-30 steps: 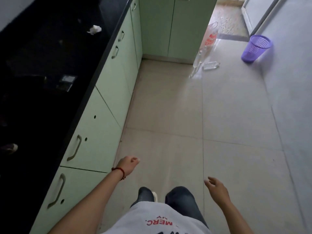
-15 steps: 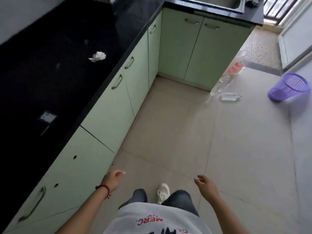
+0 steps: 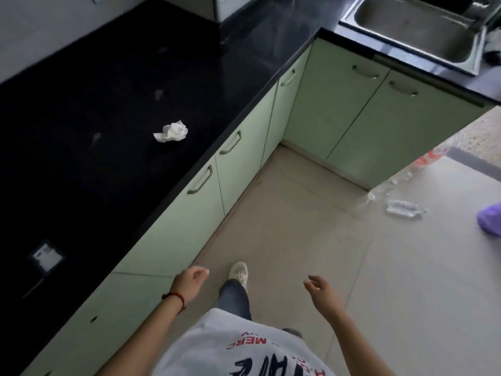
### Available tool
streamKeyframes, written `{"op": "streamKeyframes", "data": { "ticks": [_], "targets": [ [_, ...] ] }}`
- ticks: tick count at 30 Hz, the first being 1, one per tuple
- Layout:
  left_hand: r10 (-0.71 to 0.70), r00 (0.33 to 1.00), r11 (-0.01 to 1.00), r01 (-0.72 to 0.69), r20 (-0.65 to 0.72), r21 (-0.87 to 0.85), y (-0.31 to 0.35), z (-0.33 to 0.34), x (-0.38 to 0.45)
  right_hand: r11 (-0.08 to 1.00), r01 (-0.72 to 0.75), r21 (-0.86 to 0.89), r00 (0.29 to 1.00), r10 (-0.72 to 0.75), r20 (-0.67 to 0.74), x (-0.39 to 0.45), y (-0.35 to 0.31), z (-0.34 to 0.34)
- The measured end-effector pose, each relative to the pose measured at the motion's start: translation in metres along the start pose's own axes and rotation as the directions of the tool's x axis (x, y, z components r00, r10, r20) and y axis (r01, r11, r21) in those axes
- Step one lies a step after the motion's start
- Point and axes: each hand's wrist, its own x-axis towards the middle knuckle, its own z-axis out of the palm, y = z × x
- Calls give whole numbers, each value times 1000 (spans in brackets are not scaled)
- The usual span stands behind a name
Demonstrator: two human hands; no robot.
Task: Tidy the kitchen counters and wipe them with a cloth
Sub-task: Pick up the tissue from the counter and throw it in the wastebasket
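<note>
A black L-shaped counter (image 3: 113,109) runs along my left and turns across the far end. A crumpled white tissue (image 3: 171,131) lies on it near the front edge. A small dark wrapper with a pale label (image 3: 46,257) sits closer to me on the counter. My left hand (image 3: 189,280) hangs low beside the green cabinets, fingers loosely curled, holding nothing. My right hand (image 3: 322,293) hovers over the floor with fingers apart, empty. No cloth is in view.
A steel sink (image 3: 414,25) is set in the far counter. Pale green cabinet doors (image 3: 244,164) line the walkway. Clear plastic bottles (image 3: 404,208) lie on the tiled floor by the cabinet corner, with a purple bin (image 3: 489,222) at the right edge.
I have walked forward along the counter; the tissue, the sink and the far cabinets are closer. Both hands stay low and empty.
</note>
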Motion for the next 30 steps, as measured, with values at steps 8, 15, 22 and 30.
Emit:
{"op": "streamKeyframes", "data": {
  "ticks": [8, 15, 22, 30],
  "targets": [
    [236, 969, 969, -240, 69, 56, 145, -30, 62, 997, 63, 52, 998, -64, 15, 73, -96, -42],
    [479, 835, 876, -433, -272, 213, 188, -75, 75, 940, 324, -102, 943, -314, 108, 126, -206, -55],
    [118, 731, 990, -33, -672, 139, 138, -108, 76, 694, 718, -46, 691, -703, 170, 123, -348, -52],
    [-136, 680, 980, 199, -720, 3, 110, -95, 73, 177, 966, -189, 242, -876, 418, 104, -452, 35]
  ]
}}
